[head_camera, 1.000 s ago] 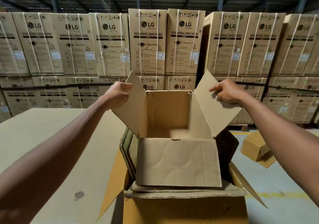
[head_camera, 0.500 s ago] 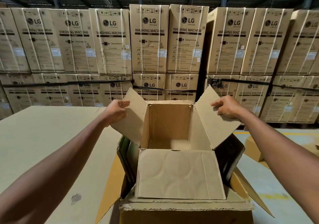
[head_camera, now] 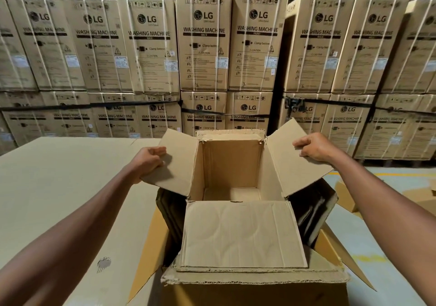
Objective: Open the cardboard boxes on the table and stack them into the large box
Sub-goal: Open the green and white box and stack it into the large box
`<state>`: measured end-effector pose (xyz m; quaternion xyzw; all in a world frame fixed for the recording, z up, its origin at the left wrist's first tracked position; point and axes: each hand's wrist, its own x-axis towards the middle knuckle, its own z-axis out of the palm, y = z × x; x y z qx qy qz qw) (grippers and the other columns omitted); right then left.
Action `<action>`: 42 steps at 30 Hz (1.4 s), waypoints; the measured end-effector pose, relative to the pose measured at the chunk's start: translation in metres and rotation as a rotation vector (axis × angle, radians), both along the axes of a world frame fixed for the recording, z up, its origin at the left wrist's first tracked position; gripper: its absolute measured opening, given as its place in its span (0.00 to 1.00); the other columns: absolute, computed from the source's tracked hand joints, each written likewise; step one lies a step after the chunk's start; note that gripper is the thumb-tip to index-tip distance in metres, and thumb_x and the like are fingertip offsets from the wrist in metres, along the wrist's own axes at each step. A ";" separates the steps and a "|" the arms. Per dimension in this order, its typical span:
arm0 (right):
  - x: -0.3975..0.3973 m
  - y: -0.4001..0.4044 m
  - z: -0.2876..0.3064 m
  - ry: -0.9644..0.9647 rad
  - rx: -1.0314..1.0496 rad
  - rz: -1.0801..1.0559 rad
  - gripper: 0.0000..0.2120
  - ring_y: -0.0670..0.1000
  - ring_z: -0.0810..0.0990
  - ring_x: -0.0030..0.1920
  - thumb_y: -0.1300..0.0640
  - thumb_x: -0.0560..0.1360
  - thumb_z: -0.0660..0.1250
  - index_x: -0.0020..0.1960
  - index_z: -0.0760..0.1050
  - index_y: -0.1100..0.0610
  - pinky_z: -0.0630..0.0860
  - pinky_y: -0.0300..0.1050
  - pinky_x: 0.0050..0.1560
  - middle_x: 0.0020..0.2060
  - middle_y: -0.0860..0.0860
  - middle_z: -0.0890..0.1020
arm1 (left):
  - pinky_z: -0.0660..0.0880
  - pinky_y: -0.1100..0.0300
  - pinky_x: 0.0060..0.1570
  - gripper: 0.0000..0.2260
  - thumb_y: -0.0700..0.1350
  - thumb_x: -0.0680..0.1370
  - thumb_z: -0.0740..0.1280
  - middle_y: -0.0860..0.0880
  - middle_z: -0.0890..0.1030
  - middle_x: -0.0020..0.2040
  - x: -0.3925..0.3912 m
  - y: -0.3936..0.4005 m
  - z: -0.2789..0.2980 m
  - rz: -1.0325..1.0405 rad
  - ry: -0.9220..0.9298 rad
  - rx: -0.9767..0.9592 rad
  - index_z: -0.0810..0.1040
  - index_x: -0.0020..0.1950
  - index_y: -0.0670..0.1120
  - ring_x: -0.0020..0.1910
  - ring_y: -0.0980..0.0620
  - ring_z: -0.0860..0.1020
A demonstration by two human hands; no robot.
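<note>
The stacked cartons [head_camera: 203,41] behind carry the LG logo and "WASHING MACHINE", with a small bar beneath reading "BACK" on some and "FRONT" on others; lower lines read "Clamp bottom" and "CAUTION". The white stickers [head_camera: 223,63] on them are too small to read.

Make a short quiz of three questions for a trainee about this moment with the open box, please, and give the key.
1. True or false: the open cardboard box is empty inside.
2. Which part does the left hand hold?
A. the left side flap
B. the front flap
C. the rear flap
3. Fill in: the right hand grips the ____ side flap, and the open cardboard box sits in the mouth of the large box.

Key: 1 true; 2 A; 3 right.
</note>
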<state>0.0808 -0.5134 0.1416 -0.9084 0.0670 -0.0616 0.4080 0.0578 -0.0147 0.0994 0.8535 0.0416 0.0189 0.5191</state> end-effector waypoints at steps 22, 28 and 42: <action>-0.043 -0.023 -0.058 -0.059 -0.469 -0.065 0.15 0.58 0.71 0.68 0.53 0.79 0.62 0.62 0.79 0.41 0.62 0.56 0.67 0.66 0.50 0.79 | 0.67 0.53 0.64 0.23 0.42 0.82 0.65 0.47 0.71 0.75 -0.025 0.007 -0.021 -0.050 -0.115 0.250 0.68 0.77 0.46 0.70 0.46 0.71; -0.057 -0.007 -0.051 -0.116 -0.447 -0.124 0.12 0.59 0.71 0.68 0.52 0.77 0.67 0.58 0.81 0.43 0.60 0.52 0.62 0.65 0.54 0.79 | 0.73 0.47 0.65 0.21 0.46 0.81 0.67 0.46 0.74 0.73 -0.051 0.004 -0.015 0.114 -0.183 0.107 0.72 0.75 0.49 0.68 0.46 0.73; -0.168 0.160 -0.052 -0.356 0.312 0.263 0.11 0.42 0.79 0.57 0.57 0.78 0.69 0.58 0.83 0.48 0.72 0.33 0.53 0.55 0.44 0.84 | 0.72 0.60 0.59 0.17 0.46 0.82 0.65 0.53 0.76 0.70 -0.236 -0.001 -0.081 0.489 -0.429 -0.206 0.75 0.71 0.54 0.67 0.54 0.75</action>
